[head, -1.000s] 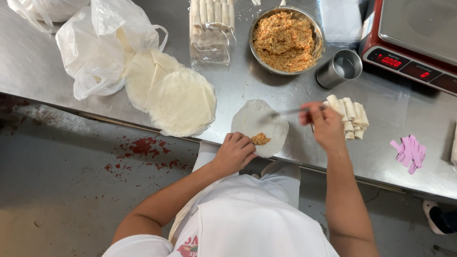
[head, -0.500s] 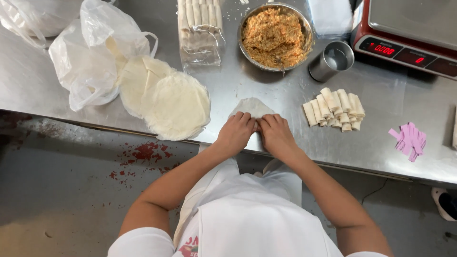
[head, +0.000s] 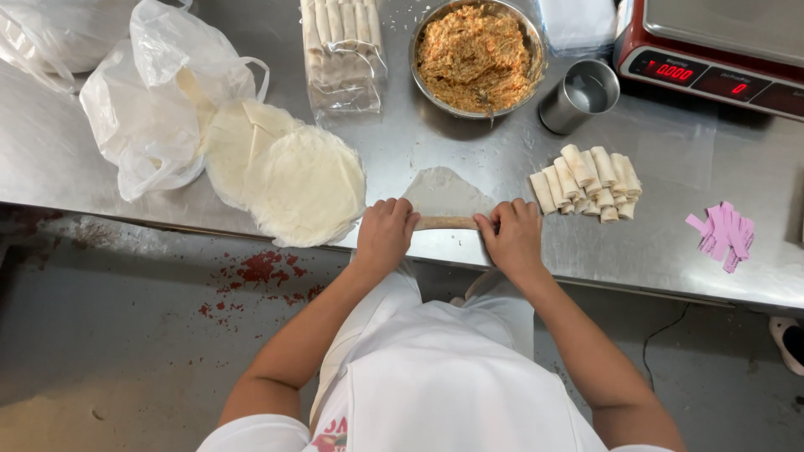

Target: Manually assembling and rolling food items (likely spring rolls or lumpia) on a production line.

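My left hand (head: 384,229) and my right hand (head: 512,234) press on the two ends of a thin wrapper (head: 444,194) that is partly rolled into a tube at the near edge of the steel table (head: 469,151). The unrolled part of the wrapper lies flat beyond my fingers. A pile of finished rolls (head: 586,182) sits just right of my right hand. A metal bowl of orange shredded filling (head: 476,52) stands further back.
A stack of round wrappers (head: 293,180) lies left of my hands beside white plastic bags (head: 155,100). A bag of packed rolls (head: 342,50), a small metal cup (head: 579,94), a red scale (head: 720,50) and pink paper slips (head: 722,234) are also on the table.
A second ago my right hand held a utensil over filling on the flat wrapper. Both hands then came together on it and have since folded and rolled it into a tube.
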